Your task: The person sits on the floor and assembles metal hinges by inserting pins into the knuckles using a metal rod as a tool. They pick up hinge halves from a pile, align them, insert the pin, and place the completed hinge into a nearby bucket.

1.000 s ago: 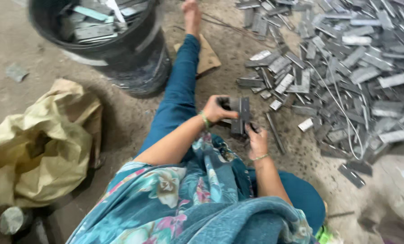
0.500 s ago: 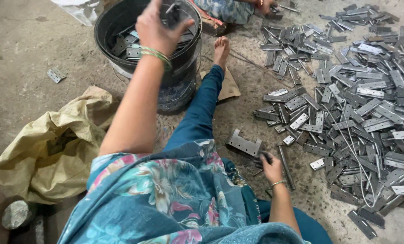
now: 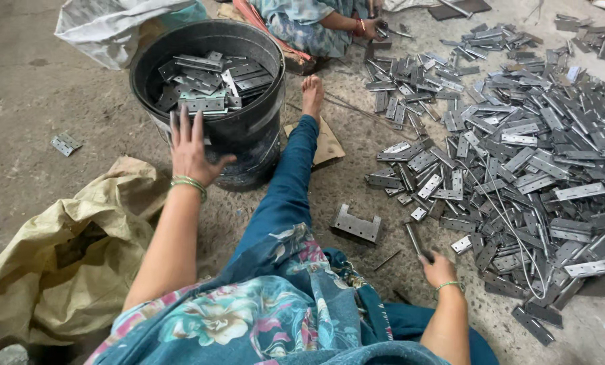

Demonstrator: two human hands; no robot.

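Fabric with a blue floral print covers the lap at the bottom of the view, and from it a leg in blue trousers (image 3: 285, 196) stretches forward to a bare foot (image 3: 312, 94). The right hand (image 3: 439, 269) rests low on the concrete floor (image 3: 18, 101), fingers curled loosely around the near end of a thin metal rod (image 3: 414, 238) that points away from the body; the grip looks narrow, though whether it is fully closed cannot be told. Just beyond the rod lies a U-shaped metal bracket (image 3: 357, 225), flat on the floor and apart from the hand. To the left sits a crumpled tan sack (image 3: 59, 250). The left hand (image 3: 191, 150), with green bangles at the wrist, is raised with fingers spread wide and holds nothing; it hovers at the near rim of a black bucket (image 3: 248, 135), which is partly filled with flat grey metal hinges (image 3: 204, 81). A single hinge (image 3: 65, 143) lies alone on the floor left of the bucket. A large scattered heap of hinge plates (image 3: 519, 149) spreads across the right side. Farther off, another person (image 3: 316, 27) sits on the floor, a hand (image 3: 371, 27) working on metal pieces, and a white sack (image 3: 106, 23) lies behind the bucket.
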